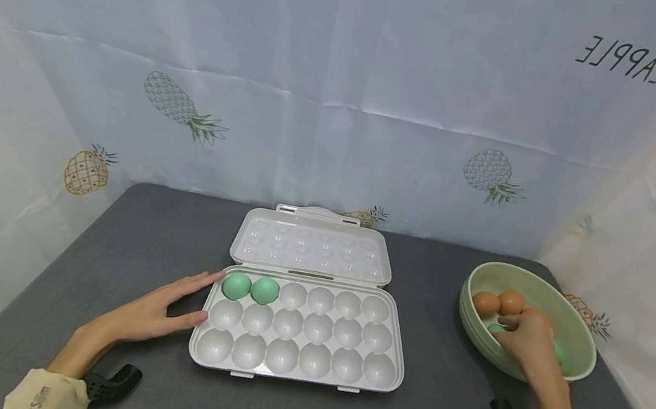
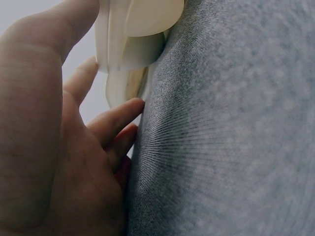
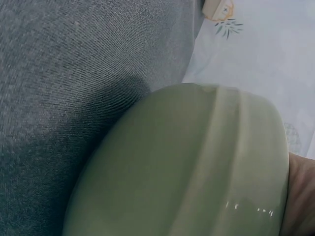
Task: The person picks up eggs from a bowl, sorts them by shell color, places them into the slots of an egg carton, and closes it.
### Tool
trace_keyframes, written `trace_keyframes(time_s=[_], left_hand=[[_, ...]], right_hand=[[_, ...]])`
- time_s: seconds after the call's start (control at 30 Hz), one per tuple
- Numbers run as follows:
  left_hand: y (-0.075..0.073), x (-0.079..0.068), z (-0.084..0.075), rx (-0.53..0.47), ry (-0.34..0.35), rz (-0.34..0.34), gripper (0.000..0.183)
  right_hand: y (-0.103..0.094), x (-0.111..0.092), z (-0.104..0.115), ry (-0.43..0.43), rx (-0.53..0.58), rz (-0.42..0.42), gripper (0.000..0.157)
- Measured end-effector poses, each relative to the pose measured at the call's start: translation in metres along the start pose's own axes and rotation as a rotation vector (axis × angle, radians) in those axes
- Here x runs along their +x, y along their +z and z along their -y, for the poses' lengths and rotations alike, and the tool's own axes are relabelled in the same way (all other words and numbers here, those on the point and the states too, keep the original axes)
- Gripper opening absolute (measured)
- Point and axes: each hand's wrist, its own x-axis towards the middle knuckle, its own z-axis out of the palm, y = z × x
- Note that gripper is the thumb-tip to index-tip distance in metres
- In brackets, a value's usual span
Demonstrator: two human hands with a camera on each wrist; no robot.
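A white egg tray (image 1: 298,346) lies open on the table, its clear lid (image 1: 312,247) folded back. Two green eggs, a left one (image 1: 236,286) and a right one (image 1: 265,290), sit in the far row's left cups. My left hand (image 1: 155,309) touches the tray's left edge with spread fingers; the left wrist view shows its fingertips at the tray's side (image 2: 115,37). In the pale green bowl (image 1: 475,334) on the right, my right hand (image 1: 530,342) pinches a green egg (image 1: 496,328) between thumb and finger. The bowl's wall hides most of that hand in the right wrist view.
Brown eggs, one on the left (image 1: 486,303) and one at the back (image 1: 511,302), lie in the bowl with others partly hidden by the hand. A grey cloth (image 1: 175,233) covers the table. A pineapple-print curtain (image 1: 323,148) hangs behind and at both sides.
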Motion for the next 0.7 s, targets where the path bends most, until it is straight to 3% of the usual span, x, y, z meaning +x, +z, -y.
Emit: trace_keyframes(time_s=[0.33,0.53,0.7], left_hand=[[0.001,0.002,0.002,0.004,-0.010,0.011,0.069],[0.000,0.002,0.001,0.004,0.005,0.003,0.069],[0.000,0.002,0.001,0.003,0.007,0.004,0.069]], right_hand=[[0.002,-0.002,0.001,-0.023,-0.044,-0.033,0.033],[0.013,-0.014,0.003,-0.102,0.033,-0.264,0.020],[0.018,-0.019,0.007,-0.126,0.065,-0.376,0.032]])
